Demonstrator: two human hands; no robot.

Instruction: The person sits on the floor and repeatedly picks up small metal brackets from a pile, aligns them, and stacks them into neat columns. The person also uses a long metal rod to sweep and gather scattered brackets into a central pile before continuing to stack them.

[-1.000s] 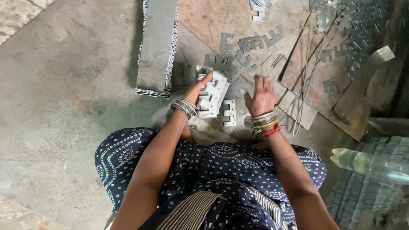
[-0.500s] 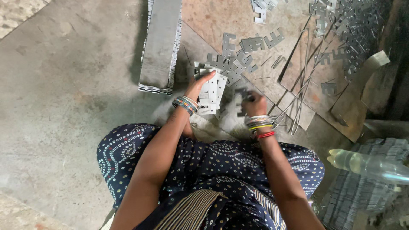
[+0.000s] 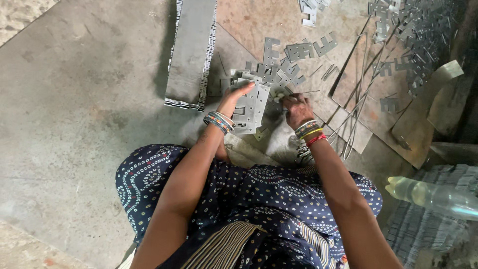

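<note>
From the head camera, the left hand (image 3: 233, 99) grips a stack of E-shaped metal plates (image 3: 250, 107) above the concrete floor (image 3: 74, 99). The right hand (image 3: 295, 107) pinches at loose plates (image 3: 279, 74) just beside it. Squaring each plate's edges against the stack before adding would probably keep it tidy. A long laminated stack (image 3: 190, 55) lies nearby.

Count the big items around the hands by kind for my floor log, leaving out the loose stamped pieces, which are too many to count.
Hands: 2, left hand holding a stack of stamped metal plates, right hand
Long stack of metal strips: 1
Held stack of stamped metal plates: 1
Clear plastic bottle: 1
Total: 5
</note>
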